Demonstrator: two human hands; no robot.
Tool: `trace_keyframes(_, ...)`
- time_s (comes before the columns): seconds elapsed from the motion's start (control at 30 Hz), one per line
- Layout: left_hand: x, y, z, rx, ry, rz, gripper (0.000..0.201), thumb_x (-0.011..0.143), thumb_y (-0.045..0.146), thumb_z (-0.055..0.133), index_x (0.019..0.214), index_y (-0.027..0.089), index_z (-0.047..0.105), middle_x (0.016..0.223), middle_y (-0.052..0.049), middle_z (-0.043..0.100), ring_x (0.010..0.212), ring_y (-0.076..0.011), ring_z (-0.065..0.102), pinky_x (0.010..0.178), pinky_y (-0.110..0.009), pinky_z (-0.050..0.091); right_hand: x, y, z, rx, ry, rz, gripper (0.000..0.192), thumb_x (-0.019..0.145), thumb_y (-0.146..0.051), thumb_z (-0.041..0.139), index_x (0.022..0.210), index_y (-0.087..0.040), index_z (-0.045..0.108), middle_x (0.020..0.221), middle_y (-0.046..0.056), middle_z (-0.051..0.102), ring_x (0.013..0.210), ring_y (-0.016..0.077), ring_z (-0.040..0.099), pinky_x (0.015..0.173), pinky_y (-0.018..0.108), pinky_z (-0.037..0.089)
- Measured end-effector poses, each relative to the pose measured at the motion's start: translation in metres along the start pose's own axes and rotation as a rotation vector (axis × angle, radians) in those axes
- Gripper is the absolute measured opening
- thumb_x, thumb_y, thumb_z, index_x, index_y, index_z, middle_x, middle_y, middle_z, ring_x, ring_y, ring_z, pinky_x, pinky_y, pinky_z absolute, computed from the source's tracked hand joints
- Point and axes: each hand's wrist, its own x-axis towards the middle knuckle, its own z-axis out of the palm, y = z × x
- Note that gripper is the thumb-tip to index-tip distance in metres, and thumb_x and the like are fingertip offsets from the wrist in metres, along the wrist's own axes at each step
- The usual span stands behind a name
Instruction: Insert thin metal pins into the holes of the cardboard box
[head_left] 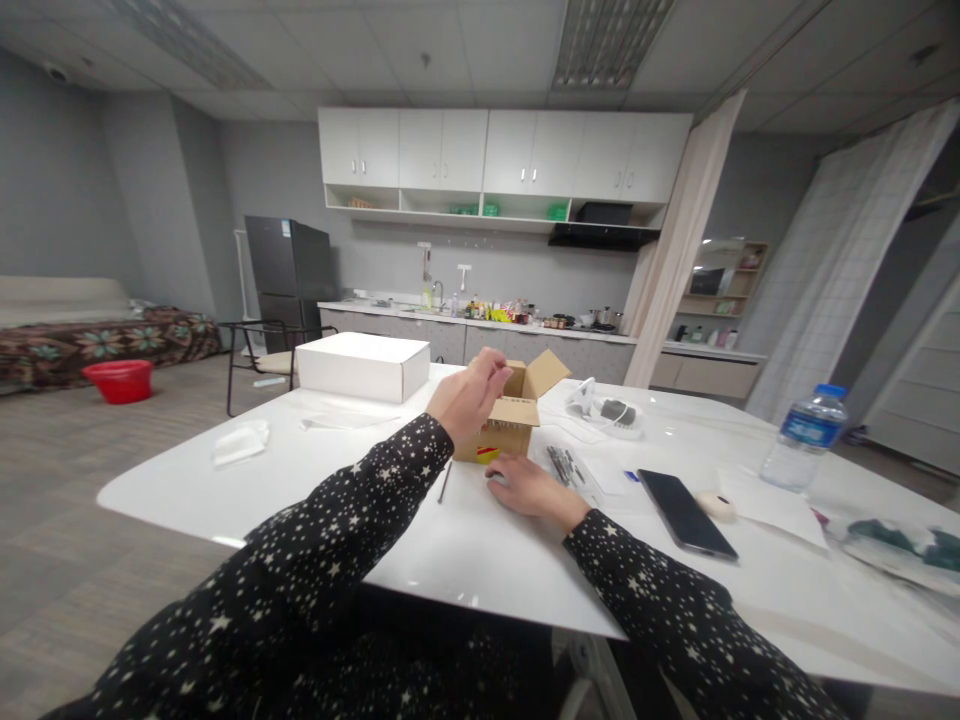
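A small brown cardboard box (pixel 517 415) stands open on the white table (pixel 315 470), its flaps up. My left hand (pixel 469 395) is raised over the box's left side, fingers pinched at a flap edge; whether they hold anything small I cannot tell. My right hand (pixel 525 488) rests palm down on the table just in front of the box, fingers curled over something small and pale. A thin dark stick (pixel 445 482) lies on the table left of my right hand. Both sleeves are black with white stars.
A closed white box (pixel 362 365) sits at the table's far left. A black phone (pixel 686 512), a water bottle (pixel 804 438), papers, a clear bag with dark pieces (pixel 568 466) and a white device (pixel 604 410) lie to the right. A chair (pixel 259 360) stands behind.
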Motion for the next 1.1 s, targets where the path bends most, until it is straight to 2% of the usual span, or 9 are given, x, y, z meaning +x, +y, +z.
trace_keyframes(0.2,-0.038,-0.006,0.012,0.095,-0.065,0.162,0.027,0.100,0.037,0.033,0.106,0.021,0.054,0.089,-0.005,0.071,0.083,-0.0163,0.068,0.077,-0.028,0.052,0.004,-0.005,0.000,0.002,0.015,-0.013,0.022,0.087,-0.021,0.051,0.100,-0.015,0.067,0.105,0.012,0.068,0.099,0.0229,0.060,0.090,0.033,0.044)
trace_keyframes(0.43,-0.080,-0.037,0.041,0.114,-0.028,0.423,0.033,0.101,0.033,0.030,0.098,0.017,0.059,0.077,-0.004,0.071,0.070,-0.0153,0.069,0.067,-0.026,0.053,0.008,-0.008,0.007,0.041,0.072,-0.061,0.024,0.087,-0.019,0.050,0.105,-0.014,0.065,0.107,0.013,0.068,0.103,0.0243,0.060,0.089,0.034,0.044)
trace_keyframes(0.5,-0.089,-0.047,0.050,0.108,-0.035,0.449,0.030,0.101,0.031,0.031,0.102,0.018,0.059,0.083,-0.004,0.073,0.072,-0.0150,0.070,0.066,-0.025,0.054,0.008,-0.009,0.007,0.038,0.070,-0.061,0.024,0.088,-0.020,0.051,0.106,-0.015,0.065,0.106,0.012,0.068,0.102,0.0240,0.060,0.090,0.034,0.044)
trace_keyframes(0.7,-0.104,-0.067,0.064,0.100,-0.067,0.406,0.027,0.101,0.027,0.032,0.110,0.020,0.057,0.098,-0.004,0.075,0.082,-0.0146,0.073,0.071,-0.025,0.056,0.006,-0.013,0.006,0.017,0.063,-0.065,0.024,0.088,-0.019,0.050,0.106,-0.018,0.067,0.103,0.010,0.067,0.099,0.0225,0.060,0.091,0.034,0.044)
trace_keyframes(0.87,-0.107,-0.072,0.074,0.158,-0.212,0.322,0.028,0.100,0.029,0.035,0.118,0.021,0.055,0.101,-0.004,0.074,0.084,-0.0166,0.072,0.073,-0.027,0.056,0.008,-0.009,0.007,0.025,0.048,-0.103,0.019,0.087,-0.018,0.053,0.097,-0.018,0.069,0.099,0.009,0.067,0.098,0.0222,0.059,0.090,0.034,0.044)
trace_keyframes(1.1,-0.111,-0.073,0.081,0.216,-0.372,0.214,0.024,0.099,0.033,0.037,0.105,0.022,0.057,0.092,-0.004,0.071,0.079,-0.0166,0.068,0.069,-0.026,0.053,0.010,-0.009,0.007,0.024,0.039,-0.083,0.012,0.082,-0.014,0.055,0.085,-0.016,0.066,0.096,0.010,0.067,0.095,0.0213,0.059,0.086,0.032,0.044)
